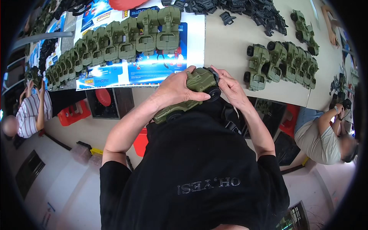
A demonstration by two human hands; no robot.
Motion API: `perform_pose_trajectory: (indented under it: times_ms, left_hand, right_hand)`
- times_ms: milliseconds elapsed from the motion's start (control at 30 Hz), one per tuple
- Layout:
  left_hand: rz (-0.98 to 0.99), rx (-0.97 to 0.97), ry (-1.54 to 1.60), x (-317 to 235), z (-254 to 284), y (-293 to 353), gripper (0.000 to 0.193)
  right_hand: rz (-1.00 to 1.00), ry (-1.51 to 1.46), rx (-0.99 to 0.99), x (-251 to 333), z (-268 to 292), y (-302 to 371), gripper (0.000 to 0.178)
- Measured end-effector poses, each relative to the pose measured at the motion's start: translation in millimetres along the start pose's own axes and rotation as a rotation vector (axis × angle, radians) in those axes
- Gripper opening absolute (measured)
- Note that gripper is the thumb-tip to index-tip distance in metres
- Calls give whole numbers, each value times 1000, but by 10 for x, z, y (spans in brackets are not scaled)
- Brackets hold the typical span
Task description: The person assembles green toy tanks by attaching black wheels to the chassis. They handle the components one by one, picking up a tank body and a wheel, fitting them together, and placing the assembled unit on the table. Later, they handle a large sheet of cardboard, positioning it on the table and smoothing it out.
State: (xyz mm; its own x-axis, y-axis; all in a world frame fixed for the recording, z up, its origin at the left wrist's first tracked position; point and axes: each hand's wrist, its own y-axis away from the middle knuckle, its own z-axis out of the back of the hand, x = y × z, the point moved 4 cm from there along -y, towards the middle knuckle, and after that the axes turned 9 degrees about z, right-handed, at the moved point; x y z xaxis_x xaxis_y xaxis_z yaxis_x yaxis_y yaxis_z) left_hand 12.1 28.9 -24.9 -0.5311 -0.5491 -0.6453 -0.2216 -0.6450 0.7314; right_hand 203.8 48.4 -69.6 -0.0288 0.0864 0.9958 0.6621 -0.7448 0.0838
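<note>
Within left hand (173, 89), green toy vehicle (201, 79)

Left hand (172, 88) grips green toy truck (201, 79); right hand (233, 91) holds its black end piece (213, 74). More green trucks (258, 66) on table (226, 50).

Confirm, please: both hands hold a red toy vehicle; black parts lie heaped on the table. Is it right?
Not red: in the head view, the left hand and right hand hold a green toy vehicle; black parts lie heaped on the table.
</note>
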Motion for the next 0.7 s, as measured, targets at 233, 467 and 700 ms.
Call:
perform_pose_trajectory:
  times_ms: [233,467,700]
  left_hand:
    - [-108,-109,-188,-183,27,169,98]
    - [-189,-39,-318,-352,-147,304,95]
    - [-237,-103,-415,-346,-183,420,94]
  right_hand:
    - [-87,-184,-165,79,111,-143,50]
    - [-452,87,-595,214,47,-159,56]
    - [-279,-308,-515,233,-304,-225,58]
